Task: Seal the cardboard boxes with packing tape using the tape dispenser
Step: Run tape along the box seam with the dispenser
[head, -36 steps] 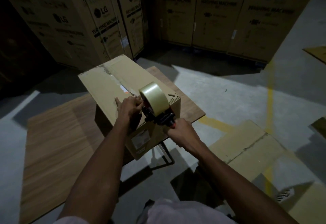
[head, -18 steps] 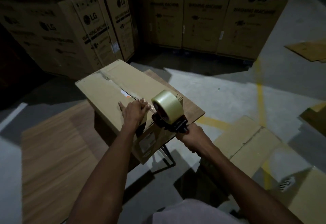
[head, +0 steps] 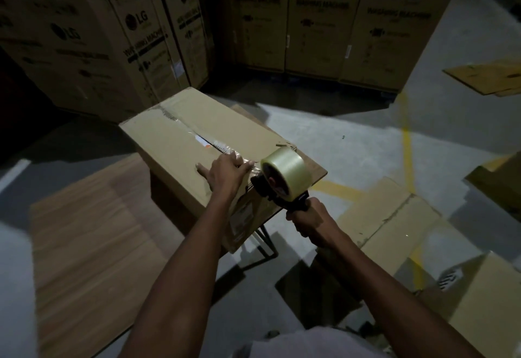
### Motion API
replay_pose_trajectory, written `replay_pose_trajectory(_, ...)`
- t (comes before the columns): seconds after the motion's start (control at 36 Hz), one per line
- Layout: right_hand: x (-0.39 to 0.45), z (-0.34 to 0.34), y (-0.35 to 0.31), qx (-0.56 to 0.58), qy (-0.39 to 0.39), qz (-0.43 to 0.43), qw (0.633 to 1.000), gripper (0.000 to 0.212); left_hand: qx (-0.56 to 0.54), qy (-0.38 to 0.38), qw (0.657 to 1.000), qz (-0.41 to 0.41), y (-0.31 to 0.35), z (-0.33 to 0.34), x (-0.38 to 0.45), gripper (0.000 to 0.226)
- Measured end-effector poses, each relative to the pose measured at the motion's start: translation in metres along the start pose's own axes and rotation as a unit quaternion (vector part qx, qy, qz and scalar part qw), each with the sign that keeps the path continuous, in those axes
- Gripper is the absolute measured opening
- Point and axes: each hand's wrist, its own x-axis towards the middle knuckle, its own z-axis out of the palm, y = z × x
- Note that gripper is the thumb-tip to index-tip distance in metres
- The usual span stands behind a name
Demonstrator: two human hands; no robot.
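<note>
right hand (head: 311, 221) hides tape dispenser (head: 277, 188) handle; box (head: 180, 143) label blurred.

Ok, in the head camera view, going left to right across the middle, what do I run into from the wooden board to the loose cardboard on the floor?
Wooden board → left hand pressing on the cardboard box → tape roll on the tape dispenser → right hand gripping its handle → flattened cardboard on the floor.

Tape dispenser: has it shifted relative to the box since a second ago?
Yes. The tape dispenser, gripped by the right hand, has moved off the cardboard box top toward its near right corner, away from the left hand.
</note>
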Motion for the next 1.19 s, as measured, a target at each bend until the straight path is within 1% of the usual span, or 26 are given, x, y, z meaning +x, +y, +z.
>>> replay_pose_trajectory(0.11,0.002,0.002,0.004,0.000,0.004,-0.015,1.000,0.015,0.050,-0.011,0.998,-0.037,0.011,0.007,0.002,0.034)
replay_pose_trajectory(0.19,-0.002,0.002,0.005,-0.034,0.010,-0.037,0.999,0.023,0.098,-0.040,0.992,-0.065,0.022,0.013,0.007,0.033)
replay_pose_trajectory(0.25,-0.005,-0.001,0.002,-0.056,0.017,-0.050,0.997,0.022,0.114,-0.046,0.989,-0.081,0.024,0.016,0.011,0.033)
replay_pose_trajectory(0.33,-0.007,-0.010,-0.003,-0.067,0.020,-0.072,0.995,0.022,0.114,-0.046,0.989,-0.080,0.022,0.016,0.015,0.032)
replay_pose_trajectory(0.44,-0.014,-0.016,-0.005,-0.035,0.011,-0.088,0.995,0.026,0.101,-0.033,0.991,-0.078,0.018,0.014,0.012,0.034)
replay_pose_trajectory(0.53,-0.022,-0.021,-0.011,-0.051,0.005,-0.112,0.992,0.029,0.078,-0.029,0.994,-0.074,0.019,0.011,0.009,0.032)
replay_pose_trajectory(0.61,-0.027,-0.029,-0.013,-0.105,0.002,-0.135,0.985,0.027,0.061,-0.014,0.996,-0.063,0.019,0.010,0.003,0.024)
replay_pose_trajectory(0.69,-0.030,-0.036,-0.002,-0.143,0.014,-0.151,0.978,0.033,0.042,-0.002,0.997,-0.057,0.019,0.009,0.000,0.024)
replay_pose_trajectory(0.75,-0.032,-0.039,0.004,-0.139,0.014,-0.152,0.978,0.035,0.029,0.006,0.998,-0.054,0.020,0.009,-0.002,0.024)
replay_pose_trajectory(0.81,-0.034,-0.039,0.008,-0.121,0.008,-0.138,0.983,0.029,0.023,0.015,0.999,-0.040,0.019,0.010,-0.004,0.023)
replay_pose_trajectory(0.89,-0.027,-0.034,0.010,-0.092,-0.004,-0.103,0.990,0.020,0.064,0.019,0.998,-0.012,0.017,0.012,-0.007,0.028)
replay_pose_trajectory(0.94,-0.021,-0.030,0.010,-0.088,-0.009,-0.083,0.993,0.020,0.075,0.022,0.997,0.018,0.014,0.013,-0.008,0.029)
replay_pose_trajectory(1.0,-0.015,-0.026,0.012,-0.082,-0.011,-0.069,0.994,0.022,0.060,0.010,0.997,0.048,0.013,0.014,-0.008,0.029)
replay_pose_trajectory(1.08,-0.009,-0.019,0.018,-0.078,-0.017,-0.057,0.995,0.022,0.018,-0.041,0.994,0.097,0.010,0.014,-0.008,0.031)
replay_pose_trajectory(1.14,-0.006,-0.017,0.021,-0.074,-0.015,-0.049,0.996,0.021,0.017,-0.066,0.992,0.106,0.007,0.016,-0.011,0.037)
replay_pose_trajectory(1.19,-0.003,-0.014,0.022,-0.068,-0.010,-0.047,0.997,0.020,0.039,-0.077,0.991,0.099,0.004,0.018,-0.014,0.046)
